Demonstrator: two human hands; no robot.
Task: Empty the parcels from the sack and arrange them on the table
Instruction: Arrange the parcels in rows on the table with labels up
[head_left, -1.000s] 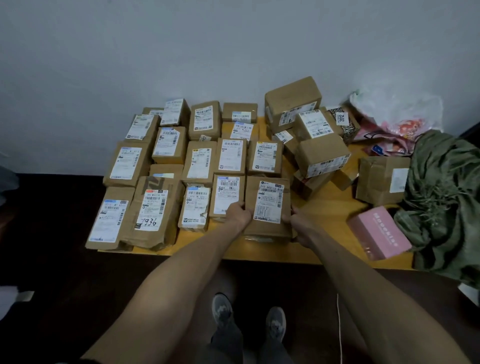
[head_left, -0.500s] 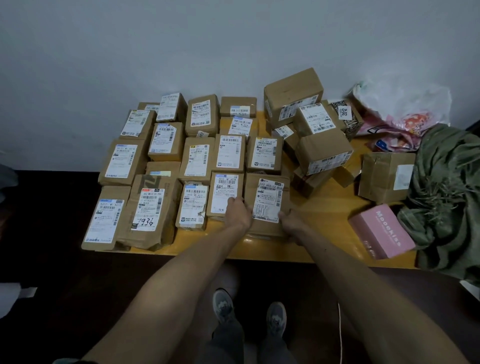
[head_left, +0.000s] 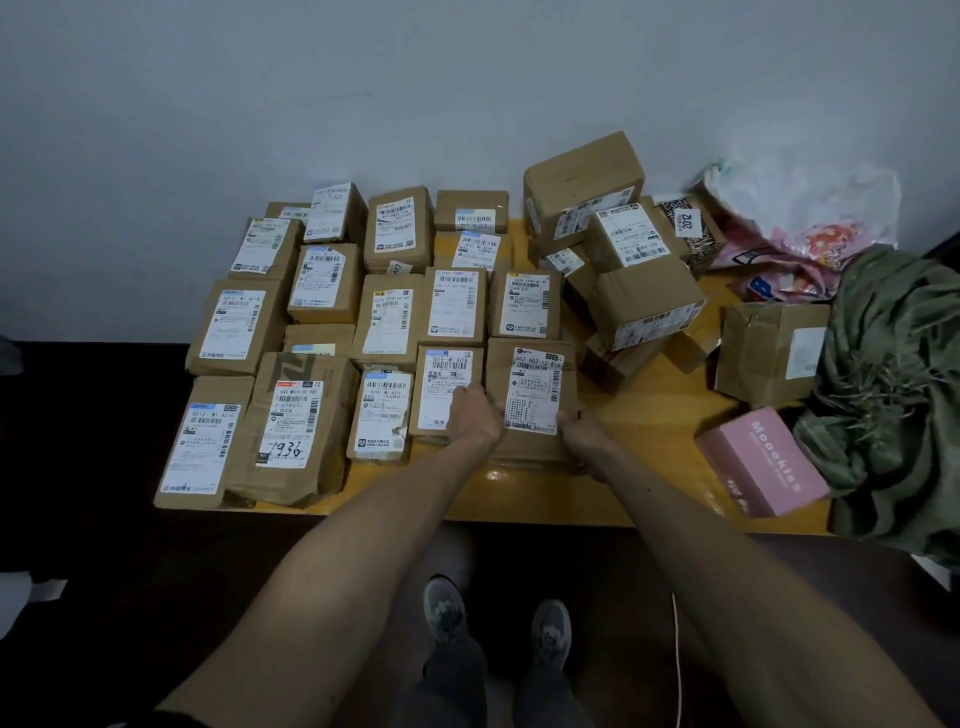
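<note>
parcel (head_left: 537, 387) hemmed by boxes (head_left: 387, 319), sack (head_left: 893, 374) (right)

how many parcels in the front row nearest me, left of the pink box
5. Left to right: corner parcel, 7936 parcel, small parcel, A21B parcel, then the held parcel gripped by left hand and right hand. Others may hide underneath.

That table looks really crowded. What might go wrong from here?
The left hand and right hand grip a parcel in a tight row; sliding it may shove its neighbours. The corner parcel sits at the table edge and might fall. The tilted pile behind could topple.
</note>
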